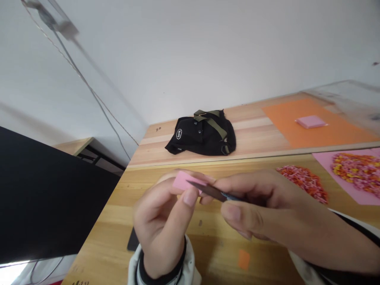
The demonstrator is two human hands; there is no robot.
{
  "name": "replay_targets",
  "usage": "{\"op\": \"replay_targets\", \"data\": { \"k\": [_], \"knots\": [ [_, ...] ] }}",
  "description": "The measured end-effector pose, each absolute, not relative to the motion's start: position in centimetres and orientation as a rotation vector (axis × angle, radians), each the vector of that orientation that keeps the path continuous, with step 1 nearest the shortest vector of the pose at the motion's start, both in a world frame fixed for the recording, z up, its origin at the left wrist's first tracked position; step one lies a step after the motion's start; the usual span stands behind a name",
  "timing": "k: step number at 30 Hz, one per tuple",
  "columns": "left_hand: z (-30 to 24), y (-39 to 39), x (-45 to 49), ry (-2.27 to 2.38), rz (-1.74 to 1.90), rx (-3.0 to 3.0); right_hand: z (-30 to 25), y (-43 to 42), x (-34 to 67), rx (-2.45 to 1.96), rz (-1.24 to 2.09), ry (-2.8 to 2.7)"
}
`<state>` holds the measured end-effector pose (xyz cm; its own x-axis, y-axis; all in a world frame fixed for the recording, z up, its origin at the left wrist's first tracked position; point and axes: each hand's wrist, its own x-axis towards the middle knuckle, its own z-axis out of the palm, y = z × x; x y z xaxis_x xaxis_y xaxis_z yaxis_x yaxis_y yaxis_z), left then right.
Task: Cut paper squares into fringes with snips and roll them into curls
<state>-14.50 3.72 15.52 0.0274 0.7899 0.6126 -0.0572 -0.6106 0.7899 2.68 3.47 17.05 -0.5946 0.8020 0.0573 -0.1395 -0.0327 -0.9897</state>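
My left hand (162, 221) is raised over the wooden table (113, 221) and pinches a small pink piece of paper (182, 181) between thumb and fingers. My right hand (261, 206) is closed round a dark, blade-like tool with a blue handle (212, 191). The tool's tip lies against the pink paper. Both hands meet in the middle of the view, close to the camera.
A black bag (203, 134) with olive straps lies on the far table. An orange sheet (314, 126) with a pink pad (311, 121) is at the back right. A pile of red and pink shreds (305, 182) and a pink sheet with shreds (356, 170) are on the right. A small orange scrap (244, 259) lies near me.
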Motion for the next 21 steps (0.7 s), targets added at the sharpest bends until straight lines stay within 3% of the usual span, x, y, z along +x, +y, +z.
{"op": "replay_targets", "data": {
  "k": [9,21],
  "knots": [
    [15.5,3.67,-14.39,0.77,1.647,1.615,17.01,3.46,2.85,-0.803,1.608,-1.579],
    [15.53,3.83,-14.15,0.742,1.703,1.66,17.55,3.47,2.58,-0.659,1.788,-1.489]
  ]
}}
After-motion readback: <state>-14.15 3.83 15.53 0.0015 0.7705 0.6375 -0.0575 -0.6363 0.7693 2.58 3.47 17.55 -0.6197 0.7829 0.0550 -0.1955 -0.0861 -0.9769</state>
